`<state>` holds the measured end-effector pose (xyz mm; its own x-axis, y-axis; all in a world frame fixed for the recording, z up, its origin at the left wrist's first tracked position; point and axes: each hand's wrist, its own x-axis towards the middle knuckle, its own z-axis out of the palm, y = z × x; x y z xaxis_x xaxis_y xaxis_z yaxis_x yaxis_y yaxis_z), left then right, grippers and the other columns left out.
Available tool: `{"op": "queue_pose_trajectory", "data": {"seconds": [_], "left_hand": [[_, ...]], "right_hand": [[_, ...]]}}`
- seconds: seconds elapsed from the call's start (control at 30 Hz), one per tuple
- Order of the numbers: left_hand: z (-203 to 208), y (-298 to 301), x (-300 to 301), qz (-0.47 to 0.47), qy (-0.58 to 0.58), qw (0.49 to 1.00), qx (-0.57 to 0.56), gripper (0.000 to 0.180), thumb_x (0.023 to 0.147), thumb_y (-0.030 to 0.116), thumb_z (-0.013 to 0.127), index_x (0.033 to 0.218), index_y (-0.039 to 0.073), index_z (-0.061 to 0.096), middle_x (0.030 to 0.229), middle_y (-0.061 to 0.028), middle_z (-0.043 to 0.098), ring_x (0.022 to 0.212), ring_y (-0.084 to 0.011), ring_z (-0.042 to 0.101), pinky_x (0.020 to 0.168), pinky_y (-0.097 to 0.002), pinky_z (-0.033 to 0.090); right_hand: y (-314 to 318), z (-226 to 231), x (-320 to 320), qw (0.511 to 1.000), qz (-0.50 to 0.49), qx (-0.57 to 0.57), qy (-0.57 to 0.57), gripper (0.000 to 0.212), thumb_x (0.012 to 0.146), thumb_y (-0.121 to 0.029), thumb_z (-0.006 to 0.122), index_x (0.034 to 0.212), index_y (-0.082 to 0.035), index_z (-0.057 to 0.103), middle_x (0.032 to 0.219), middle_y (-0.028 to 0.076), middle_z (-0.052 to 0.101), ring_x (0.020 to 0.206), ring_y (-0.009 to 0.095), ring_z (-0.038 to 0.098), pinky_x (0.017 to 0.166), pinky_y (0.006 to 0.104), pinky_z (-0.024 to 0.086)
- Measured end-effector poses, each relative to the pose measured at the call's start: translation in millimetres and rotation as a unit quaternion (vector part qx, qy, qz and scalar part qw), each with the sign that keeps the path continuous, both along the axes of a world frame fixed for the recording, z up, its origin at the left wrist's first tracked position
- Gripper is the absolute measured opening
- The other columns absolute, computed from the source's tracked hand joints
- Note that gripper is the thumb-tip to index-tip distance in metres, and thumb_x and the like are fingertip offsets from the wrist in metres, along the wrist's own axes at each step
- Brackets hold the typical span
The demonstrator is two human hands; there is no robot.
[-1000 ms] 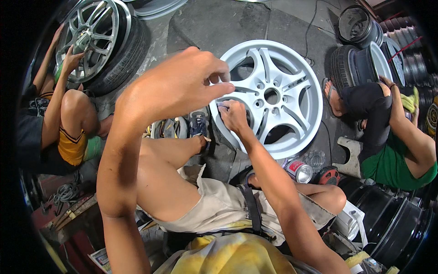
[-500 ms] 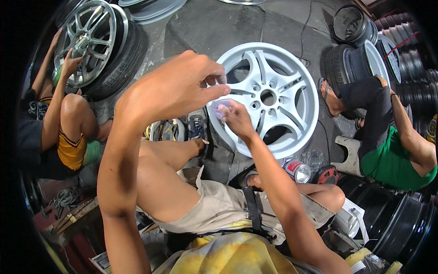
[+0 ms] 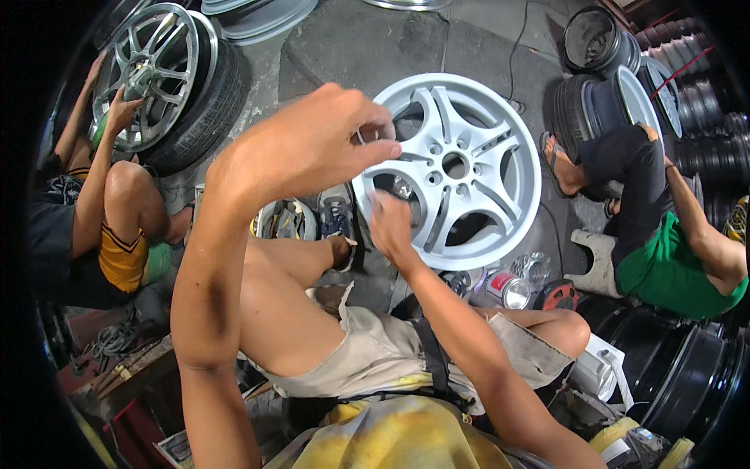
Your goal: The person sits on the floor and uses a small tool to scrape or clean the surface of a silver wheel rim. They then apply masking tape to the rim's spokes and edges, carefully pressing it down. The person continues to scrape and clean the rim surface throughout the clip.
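Note:
A pale blue-white alloy wheel, with paired spokes and a round centre hole, lies face up in front of me. Bent at the wrist, my left hand hangs over its left rim, looking much nearer to me than the wheel. Its thumb and fingers curl with a gap between them and nothing visible inside. My right hand is at the wheel's near left rim, fingers bent and their tips smeared by motion. A purple pad in it shows only as a faint blur at the fingertips.
A person at left handles a silver multi-spoke wheel on a tyre. Another, in green, sits at right by a tyre and rim. A can, a clear plastic container and black rims lie nearby.
My right hand has slid left and slightly down along the rim, and the purple pad has become hard to see. My left hand has moved slightly right, keeping its curl.

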<state>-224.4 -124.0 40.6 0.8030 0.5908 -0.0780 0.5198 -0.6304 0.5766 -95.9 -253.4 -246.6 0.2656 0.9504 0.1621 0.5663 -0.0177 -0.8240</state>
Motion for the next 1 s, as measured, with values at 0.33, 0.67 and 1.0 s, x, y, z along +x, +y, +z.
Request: {"op": "queue_pose_trajectory", "data": {"seconds": [0.33,0.67,1.0], "left_hand": [[5.3,-4.1,-0.2,0.031,0.001,0.999,-0.017,0.027,0.094,0.021,0.07,0.102,-0.005,0.073,0.09,-0.0208,0.074,0.083,-0.0318,0.072,0.078,-0.0379,0.056],[-3.7,-6.1,2.2,0.015,-0.061,0.998,0.023,0.027,0.095,0.021,0.069,0.1,-0.005,0.073,0.091,-0.0226,0.073,0.086,-0.0357,0.072,0.08,-0.0398,0.056],[3.7,1.1,-0.8,0.031,-0.004,0.999,0.026,0.027,0.095,0.021,0.069,0.098,-0.005,0.073,0.091,-0.024,0.073,0.083,-0.038,0.071,0.077,-0.04,0.056]], "right_hand": [[36.4,12.3,-5.1,0.993,-0.006,-0.084,-0.078,0.026,0.087,-0.002,0.056,0.106,0.001,0.074,0.094,0.027,0.071,0.09,0.046,0.07,0.084,0.0526,0.055],[39.6,14.4,-2.6,0.998,-0.026,-0.059,-0.017,0.024,0.093,-0.009,0.057,0.109,-0.003,0.075,0.092,0.028,0.071,0.087,0.047,0.069,0.081,0.0512,0.055],[-12.6,16.3,39.6,0.99,0.08,-0.111,-0.043,0.021,0.088,-0.01,0.065,0.104,-0.007,0.078,0.092,0.027,0.071,0.085,0.041,0.071,0.073,0.048,0.053]]}}
